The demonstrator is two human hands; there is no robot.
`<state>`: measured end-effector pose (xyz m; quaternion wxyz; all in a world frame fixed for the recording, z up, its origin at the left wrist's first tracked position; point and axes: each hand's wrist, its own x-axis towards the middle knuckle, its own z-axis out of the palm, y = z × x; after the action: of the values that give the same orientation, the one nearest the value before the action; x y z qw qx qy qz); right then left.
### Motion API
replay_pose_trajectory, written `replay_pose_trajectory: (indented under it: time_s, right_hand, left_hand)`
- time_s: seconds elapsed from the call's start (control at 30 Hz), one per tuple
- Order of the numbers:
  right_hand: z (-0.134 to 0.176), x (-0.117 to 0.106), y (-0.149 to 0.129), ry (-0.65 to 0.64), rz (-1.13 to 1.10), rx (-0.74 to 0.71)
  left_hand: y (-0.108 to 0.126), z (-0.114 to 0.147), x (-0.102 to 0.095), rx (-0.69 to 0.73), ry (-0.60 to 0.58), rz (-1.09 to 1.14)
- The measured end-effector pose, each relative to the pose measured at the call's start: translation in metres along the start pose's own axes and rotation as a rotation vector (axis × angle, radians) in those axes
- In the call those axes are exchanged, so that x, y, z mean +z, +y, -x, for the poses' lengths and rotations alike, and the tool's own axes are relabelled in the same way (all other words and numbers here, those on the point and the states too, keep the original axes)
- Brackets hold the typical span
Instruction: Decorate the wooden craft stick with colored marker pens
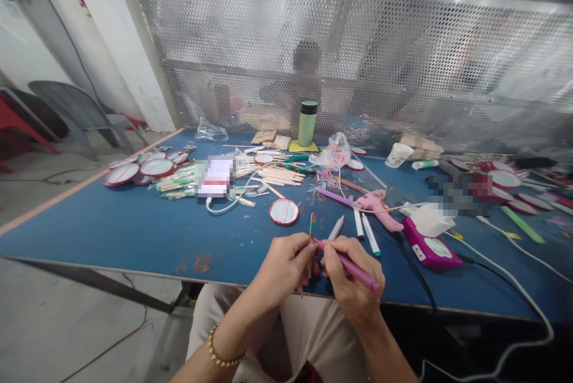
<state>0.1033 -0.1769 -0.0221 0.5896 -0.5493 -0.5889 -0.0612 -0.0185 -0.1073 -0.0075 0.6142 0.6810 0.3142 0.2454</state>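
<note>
My left hand (286, 261) pinches a thin wooden craft stick (313, 225) upright at the table's front edge; part of the stick is coloured green. In my right hand (353, 272) is a pink marker pen (360, 272), its tip end meeting the stick by the left fingertips. Just beyond the hands lies a grey-white marker (336, 228). A white marker with a teal end (370, 235) and one with a black end (359, 224) lie to its right. Ahead of my left hand is a round red-rimmed lid (283, 212).
A pink glue gun (380, 209) and a magenta box (430, 246) with cables are at right. Behind stand a green bottle (307, 123) and a paper cup (399, 155). Wooden sticks (280, 175), a charging phone (216, 178) and more round lids (120, 174) lie left.
</note>
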Motion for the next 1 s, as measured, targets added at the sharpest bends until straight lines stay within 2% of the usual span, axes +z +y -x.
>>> replay_pose_trajectory:
  time_s: [0.4, 0.63, 1.0]
  right_hand:
    - [-0.0009, 0.0008, -0.0001, 0.004, 0.024, -0.019]
    - [0.0010, -0.0006, -0.0002, 0.015, 0.033, 0.058]
    - [0.0012, 0.0000, 0.0013, 0.005, 0.023, 0.012]
  left_hand:
    - [-0.0004, -0.0002, 0.0001, -0.003, 0.006, -0.013]
    - [0.0011, 0.0000, -0.0001, -0.004, 0.004, 0.006]
    - [0.0012, 0.0003, 0.0001, -0.002, 0.003, 0.001]
